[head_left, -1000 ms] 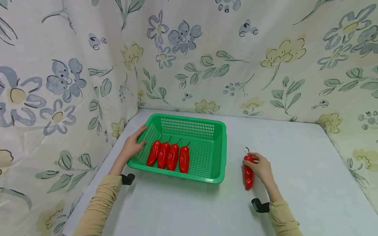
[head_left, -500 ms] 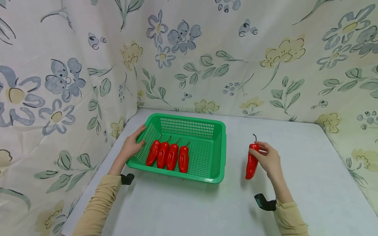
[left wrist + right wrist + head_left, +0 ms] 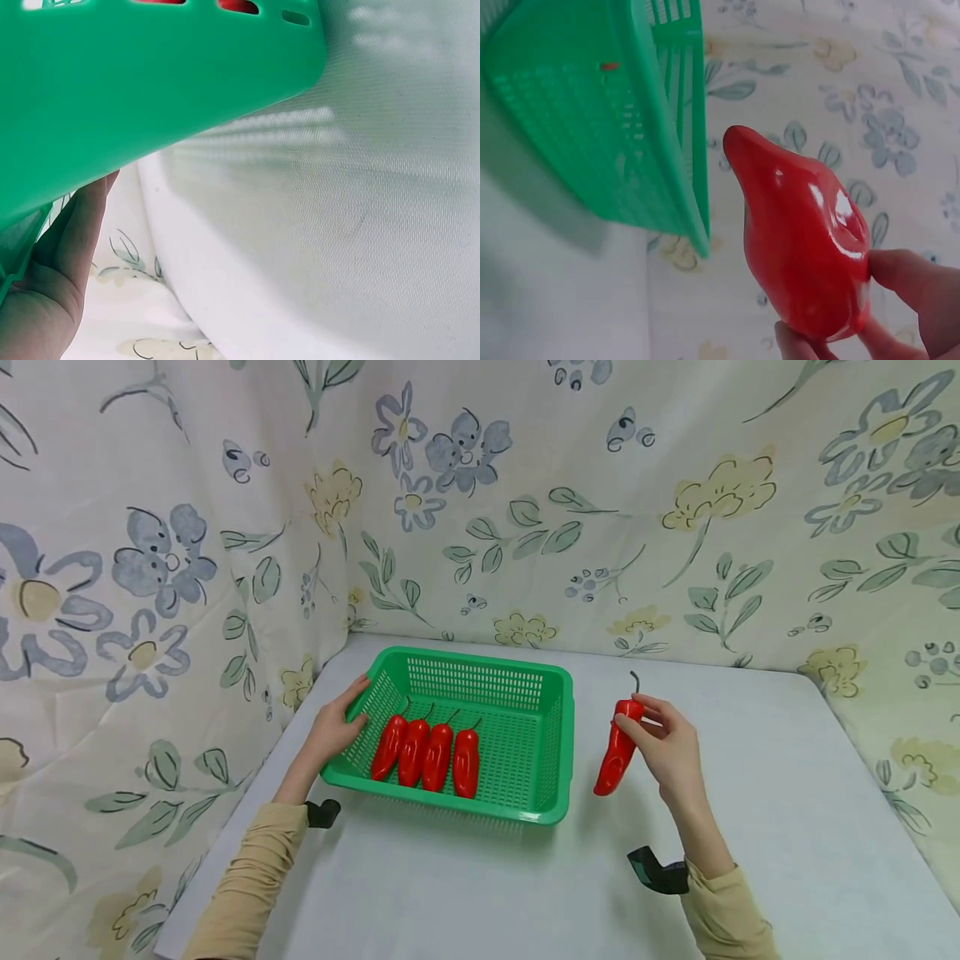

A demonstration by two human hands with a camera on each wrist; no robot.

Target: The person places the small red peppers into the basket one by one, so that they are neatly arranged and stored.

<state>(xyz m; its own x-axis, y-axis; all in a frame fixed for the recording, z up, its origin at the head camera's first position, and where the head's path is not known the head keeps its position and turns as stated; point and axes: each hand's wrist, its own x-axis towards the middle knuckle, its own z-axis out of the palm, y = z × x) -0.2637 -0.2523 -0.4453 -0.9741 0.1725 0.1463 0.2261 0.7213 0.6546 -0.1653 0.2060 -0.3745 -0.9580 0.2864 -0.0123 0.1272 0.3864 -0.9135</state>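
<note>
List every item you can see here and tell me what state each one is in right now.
Green basket: upright on the table, open top, steadied at its left wall.
Four red peppers: lying side by side in the basket's left half, stems pointing away.
Fifth red pepper: lifted off the table, right of the basket, tip hanging down.
Left hand: resting on the basket's left wall.
Right hand: pinching the fifth pepper near its stem.
Table: covered in white cloth.

Head view looks down from afar; both wrist views closely share the basket
</note>
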